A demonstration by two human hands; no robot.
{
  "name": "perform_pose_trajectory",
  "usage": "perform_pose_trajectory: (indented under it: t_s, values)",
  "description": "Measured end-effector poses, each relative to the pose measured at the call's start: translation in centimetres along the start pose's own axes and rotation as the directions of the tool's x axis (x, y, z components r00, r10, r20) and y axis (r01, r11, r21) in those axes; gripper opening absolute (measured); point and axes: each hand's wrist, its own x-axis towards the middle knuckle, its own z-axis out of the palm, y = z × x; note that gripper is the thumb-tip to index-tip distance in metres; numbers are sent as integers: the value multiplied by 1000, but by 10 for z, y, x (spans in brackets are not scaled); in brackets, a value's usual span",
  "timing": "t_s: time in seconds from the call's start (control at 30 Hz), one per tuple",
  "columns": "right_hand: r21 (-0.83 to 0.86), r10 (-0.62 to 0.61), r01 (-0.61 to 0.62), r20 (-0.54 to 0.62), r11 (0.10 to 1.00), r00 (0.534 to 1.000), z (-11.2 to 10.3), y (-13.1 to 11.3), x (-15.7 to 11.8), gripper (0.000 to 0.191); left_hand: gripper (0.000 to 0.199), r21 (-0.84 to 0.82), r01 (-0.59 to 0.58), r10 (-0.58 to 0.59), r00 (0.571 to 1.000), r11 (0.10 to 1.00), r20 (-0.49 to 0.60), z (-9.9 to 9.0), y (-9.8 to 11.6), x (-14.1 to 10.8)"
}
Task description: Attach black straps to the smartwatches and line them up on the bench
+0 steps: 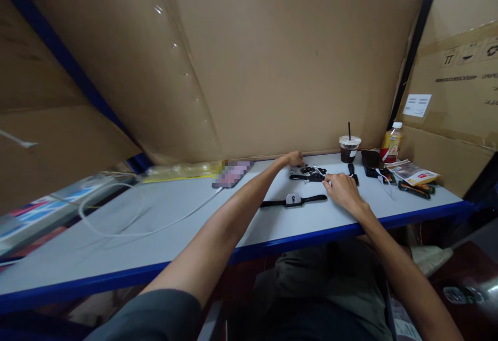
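On the white table, a black spokeshave (pixel 293 201) with a silver plate at its middle lies nearest me, between my forearms. Behind it is a second black spokeshave (pixel 307 177), its right end close to the fingertips of my right hand (pixel 342 190). Those fingers are pinched together; what they hold is too small to make out. Farther back, my left hand (pixel 293 158) is closed near the cardboard wall, its fingertips beside small dark and shiny parts (pixel 308 169). Whatever it grips is hidden. A short black tool (pixel 352 174) lies beyond my right hand.
A phone (pixel 233 174) with a white cable (pixel 187 211) lies left of my left arm, beside yellow-edged plastic packaging (pixel 179 172). To the right stand a lidded drink cup (pixel 349 149), a bottle (pixel 392 141), a black case (pixel 371 162) and snack packets (pixel 414 172). Cardboard (pixel 295 60) walls the back.
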Motion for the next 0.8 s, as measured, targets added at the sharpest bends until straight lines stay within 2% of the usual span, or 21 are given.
perform_pose_trajectory:
  t_s: [0.27, 0.4, 0.5, 0.6, 0.67, 0.73, 0.8]
  values:
    - [-10, -18, 17, -25, 1000, 1000, 1, 0, 0, 35, 14, -80, -15, 7, 995, 997, -97, 6, 1, 1]
    - [-7, -5, 5, -4, 1000, 1000, 3, 0, 1, 35, 11, -115, -73, 53, 984, 991, -168, -4, -3, -16]
    - [12, -3, 3, -1, 1000, 1000, 3, 0, 0, 35, 14, -126, -166, 144, 975, 978, -168, -14, -10, -51]
    - [24, -12, 13, -11, 1000, 1000, 2, -2, -1, 35, 18, -149, -253, 235, 963, 956, -133, -16, -16, -100]
    - [26, -14, 14, -13, 1000, 1000, 1, -2, -2, 35, 18, -243, -382, 356, 923, 892, -143, -12, -17, -133]
    - [26, -12, 12, -8, 1000, 1000, 0, -3, -2, 35, 17, -316, -415, 385, 910, 853, -155, -5, -15, -157]
    - [22, -8, 8, -5, 1000, 1000, 1, -2, -2, 35, 15, -348, -406, 371, 914, 845, -164, 1, -11, -172]
